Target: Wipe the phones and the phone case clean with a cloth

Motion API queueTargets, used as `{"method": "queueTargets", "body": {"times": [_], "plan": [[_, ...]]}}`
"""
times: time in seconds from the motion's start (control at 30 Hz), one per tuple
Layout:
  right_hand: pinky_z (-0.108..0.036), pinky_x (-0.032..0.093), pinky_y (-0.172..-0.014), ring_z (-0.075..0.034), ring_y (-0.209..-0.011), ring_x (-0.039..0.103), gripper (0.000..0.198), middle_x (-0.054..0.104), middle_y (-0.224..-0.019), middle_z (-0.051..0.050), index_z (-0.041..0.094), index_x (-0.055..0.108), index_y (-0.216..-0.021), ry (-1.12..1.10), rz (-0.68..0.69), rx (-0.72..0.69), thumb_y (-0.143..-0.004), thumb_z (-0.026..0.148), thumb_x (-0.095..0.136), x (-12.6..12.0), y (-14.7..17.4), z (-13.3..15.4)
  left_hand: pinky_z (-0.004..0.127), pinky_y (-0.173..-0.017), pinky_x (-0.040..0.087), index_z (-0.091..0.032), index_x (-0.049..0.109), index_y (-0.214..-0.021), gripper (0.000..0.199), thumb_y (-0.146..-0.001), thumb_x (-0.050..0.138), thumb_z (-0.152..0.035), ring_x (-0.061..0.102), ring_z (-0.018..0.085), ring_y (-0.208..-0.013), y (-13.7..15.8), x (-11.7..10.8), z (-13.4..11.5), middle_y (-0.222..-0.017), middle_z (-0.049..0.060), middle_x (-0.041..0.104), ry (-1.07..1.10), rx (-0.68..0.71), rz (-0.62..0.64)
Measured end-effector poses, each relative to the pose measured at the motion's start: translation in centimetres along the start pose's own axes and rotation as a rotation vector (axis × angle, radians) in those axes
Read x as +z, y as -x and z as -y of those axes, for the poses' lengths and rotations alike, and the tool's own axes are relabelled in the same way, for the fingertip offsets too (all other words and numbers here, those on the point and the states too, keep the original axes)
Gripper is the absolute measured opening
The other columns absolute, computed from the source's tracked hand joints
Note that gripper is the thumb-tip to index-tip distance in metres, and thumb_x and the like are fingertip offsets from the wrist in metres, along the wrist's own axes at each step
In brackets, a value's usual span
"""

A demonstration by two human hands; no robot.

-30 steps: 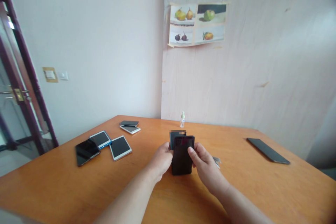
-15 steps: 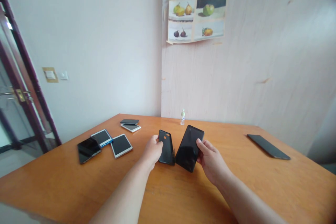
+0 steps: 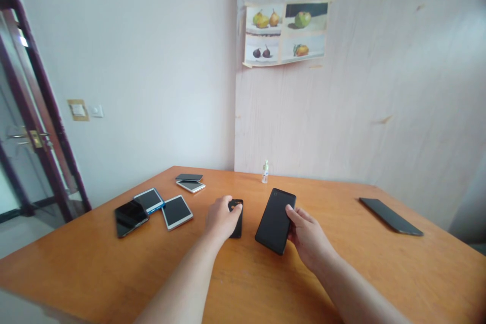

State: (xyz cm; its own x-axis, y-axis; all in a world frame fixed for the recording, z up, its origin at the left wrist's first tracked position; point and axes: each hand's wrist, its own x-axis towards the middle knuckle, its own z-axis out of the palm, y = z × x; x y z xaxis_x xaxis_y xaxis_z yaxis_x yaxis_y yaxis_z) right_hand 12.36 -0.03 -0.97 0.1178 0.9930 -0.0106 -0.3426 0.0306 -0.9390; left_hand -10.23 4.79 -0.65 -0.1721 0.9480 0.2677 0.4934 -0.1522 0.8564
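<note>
My right hand (image 3: 307, 233) grips a black smartphone (image 3: 276, 221) by its right edge, thumb on the front and fingers behind it. The phone is tilted, its dark screen facing me. To its left, my left hand (image 3: 224, 216) is closed on a black phone case (image 3: 237, 221), with the thumb near the camera cutout at its top. Part of the case is hidden behind that hand. Phone and case are apart from each other, above the wooden table (image 3: 243, 283).
On the left lie a black phone (image 3: 129, 218), a blue-edged phone (image 3: 150, 199), a white phone (image 3: 177, 211), another white phone (image 3: 192, 187) and a dark phone (image 3: 189, 177). A small bottle (image 3: 265, 172) stands at the back. A dark flat panel (image 3: 391, 216) lies at the right.
My left hand has turned the case so that less of its inside shows, and it has moved slightly left, away from the phone. The right hand still holds the phone nearly in place.
</note>
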Motion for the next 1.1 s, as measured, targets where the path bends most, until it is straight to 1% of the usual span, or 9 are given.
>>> {"method": "queueTargets", "body": {"times": [0.07, 0.17, 0.3, 0.4, 0.6, 0.73, 0.87, 0.97, 1.1], "plan": [[-0.021, 0.036, -0.046, -0.010, -0.051, 0.049, 0.034, 0.058, -0.064, 0.004, 0.021, 0.058, -0.081, 0.006, -0.014, 0.011, -0.075, 0.052, 0.071, 0.0, 0.0, -0.1, 0.035, -0.093, 0.039, -0.021, 0.065, -0.106, 0.036, -0.081, 0.063, -0.047, 0.059, 0.028, -0.109, 0.9, 0.9, -0.6, -0.113, 0.013, 0.066, 0.006, 0.080, 0.037], [-0.022, 0.037, -0.046, -0.011, -0.052, 0.051, 0.034, 0.056, -0.059, 0.004, 0.021, 0.059, -0.082, 0.013, -0.028, 0.019, -0.074, 0.053, 0.071, 0.0, -0.1, -0.1, 0.033, -0.087, 0.043, -0.022, 0.065, -0.109, 0.040, -0.086, 0.055, -0.053, 0.063, 0.024, -0.098, 2.6, 2.0, -1.7, -0.108, 0.011, 0.068, 0.045, 0.221, 0.110], [-0.021, 0.036, -0.045, -0.010, -0.051, 0.050, 0.035, 0.056, -0.058, 0.005, 0.020, 0.059, -0.081, 0.020, -0.047, 0.012, -0.073, 0.052, 0.072, 0.1, 0.0, 0.0, 0.037, -0.093, 0.043, -0.022, 0.058, -0.127, 0.055, -0.083, 0.060, -0.056, 0.061, 0.027, -0.107, 4.9, 2.4, -3.0, -0.119, 0.013, 0.064, 0.102, 0.309, 0.216], [-0.020, 0.036, -0.044, -0.009, -0.050, 0.050, 0.034, 0.057, -0.060, 0.004, 0.020, 0.059, -0.080, 0.010, -0.039, 0.019, -0.073, 0.050, 0.073, 0.2, 0.2, 0.1, 0.041, -0.100, 0.039, -0.021, 0.047, -0.138, 0.077, -0.074, 0.071, -0.056, 0.053, 0.032, -0.120, 6.1, 2.5, -3.9, -0.132, 0.016, 0.055, 0.103, 0.338, 0.311], [-0.020, 0.040, -0.046, -0.010, -0.053, 0.053, 0.032, 0.063, -0.066, 0.000, 0.019, 0.061, -0.083, -0.005, -0.019, 0.012, -0.073, 0.046, 0.074, 0.5, 0.7, 0.3, 0.046, -0.105, 0.036, -0.023, 0.038, -0.143, 0.102, -0.055, 0.086, -0.045, 0.046, 0.035, -0.126, 6.6, 3.4, -4.1, -0.137, 0.015, 0.048, 0.109, 0.380, 0.365], [-0.021, 0.043, -0.048, -0.012, -0.058, 0.058, 0.032, 0.065, -0.069, 0.000, 0.020, 0.062, -0.087, -0.014, 0.006, 0.048, -0.072, 0.045, 0.075, 0.5, 0.9, 0.3, 0.044, -0.103, 0.037, -0.022, 0.038, -0.141, 0.096, -0.056, 0.083, -0.031, 0.047, 0.033, -0.124, 6.4, 4.0, -3.6, -0.136, 0.015, 0.048, 0.113, 0.364, 0.346], [-0.025, 0.051, -0.058, -0.017, -0.076, 0.065, 0.032, 0.070, -0.087, -0.005, 0.020, 0.063, -0.089, 0.047, 0.016, 0.055, -0.075, 0.047, 0.073, 0.2, 0.8, 0.2, 0.038, -0.092, 0.044, -0.022, 0.047, -0.128, 0.074, -0.059, 0.076, -0.023, 0.055, 0.029, -0.111, 6.1, 4.0, -3.3, -0.123, 0.012, 0.057, 0.111, 0.297, 0.356], [-0.027, 0.054, -0.069, -0.021, -0.098, 0.064, 0.035, 0.069, -0.103, -0.008, 0.020, 0.064, -0.094, 0.135, -0.087, -0.007, -0.074, 0.046, 0.074, -0.4, 0.3, 0.2, 0.037, -0.088, 0.044, -0.022, 0.052, -0.119, 0.066, -0.057, 0.075, -0.023, 0.057, 0.030, -0.107, 5.6, 3.6, -3.1, -0.115, 0.010, 0.060, 0.054, 0.223, 0.326], [-0.030, 0.055, -0.072, -0.023, -0.100, 0.064, 0.039, 0.068, -0.103, -0.008, 0.021, 0.063, -0.100, 0.135, -0.175, -0.070, -0.073, 0.048, 0.074, -1.2, -0.6, 0.5, 0.037, -0.088, 0.043, -0.023, 0.052, -0.118, 0.067, -0.055, 0.074, -0.025, 0.056, 0.031, -0.106, 4.7, 3.0, -2.6, -0.116, 0.011, 0.058, -0.058, 0.166, 0.223]]}}
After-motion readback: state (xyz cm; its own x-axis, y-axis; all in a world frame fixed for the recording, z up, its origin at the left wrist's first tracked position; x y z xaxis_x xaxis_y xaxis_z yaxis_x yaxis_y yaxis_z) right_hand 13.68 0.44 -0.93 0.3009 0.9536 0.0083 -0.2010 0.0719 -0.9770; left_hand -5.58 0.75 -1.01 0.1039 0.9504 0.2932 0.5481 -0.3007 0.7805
